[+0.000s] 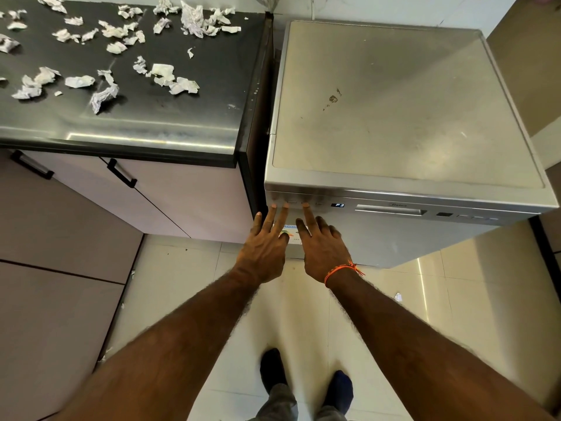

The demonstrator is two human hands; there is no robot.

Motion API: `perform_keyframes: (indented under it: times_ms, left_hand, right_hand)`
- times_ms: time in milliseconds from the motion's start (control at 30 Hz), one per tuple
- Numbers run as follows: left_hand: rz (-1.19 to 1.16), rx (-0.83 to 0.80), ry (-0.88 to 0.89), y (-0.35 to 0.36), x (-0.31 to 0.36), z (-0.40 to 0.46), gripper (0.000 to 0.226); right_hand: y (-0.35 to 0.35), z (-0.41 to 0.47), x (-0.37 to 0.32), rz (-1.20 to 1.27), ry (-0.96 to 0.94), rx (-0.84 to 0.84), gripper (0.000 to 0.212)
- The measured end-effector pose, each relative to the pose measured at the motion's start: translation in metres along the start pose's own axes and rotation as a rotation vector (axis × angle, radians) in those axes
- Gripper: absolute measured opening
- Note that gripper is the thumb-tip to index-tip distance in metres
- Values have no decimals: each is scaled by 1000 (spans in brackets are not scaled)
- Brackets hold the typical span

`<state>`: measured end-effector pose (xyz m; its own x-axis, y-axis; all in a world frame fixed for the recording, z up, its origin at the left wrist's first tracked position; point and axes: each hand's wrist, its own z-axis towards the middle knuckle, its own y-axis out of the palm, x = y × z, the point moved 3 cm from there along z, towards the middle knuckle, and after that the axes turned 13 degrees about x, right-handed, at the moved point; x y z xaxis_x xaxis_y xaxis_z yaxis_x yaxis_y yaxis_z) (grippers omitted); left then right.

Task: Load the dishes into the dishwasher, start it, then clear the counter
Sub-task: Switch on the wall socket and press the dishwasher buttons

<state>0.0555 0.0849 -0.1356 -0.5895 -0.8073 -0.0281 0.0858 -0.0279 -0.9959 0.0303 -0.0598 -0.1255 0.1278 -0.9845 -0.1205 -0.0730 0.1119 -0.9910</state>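
Dishwasher (403, 123): silver, stands right of the dark counter (170, 86), door closed, top bare apart from a small brown stain.
Control panel (303, 204): strip of buttons along the near top edge; a small display (337, 205) reads P3.
Left hand (263, 247): fingers straight and spread, two fingertips touching the leftmost buttons, holding nothing.
Right hand (321, 250): index finger extended onto a button just left of the display, other fingers loosely bent, gripping nothing; an orange thread (343, 270) circles the wrist.
Paper scraps (103, 71): crumpled white pieces scattered across the counter, left and far.
Cabinet handles (121, 173): black, under the counter edge.
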Motion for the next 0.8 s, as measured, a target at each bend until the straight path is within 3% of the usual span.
perform_keyframes:
  times_ms: [400, 600, 800]
  left_hand:
    - [-24, -20, -21, -5, 8, -7, 47]
    - [-56, -78, -78, -17, 18, -12, 82]
    - [-153, -60, -99, -38, 68, -1, 93]
  right_hand:
    - [-9, -2, 6, -32, -60, 7, 88]
    - [-24, -15, 14, 10, -5, 2, 88]
    - [-38, -60, 68, 13, 133, 12, 86]
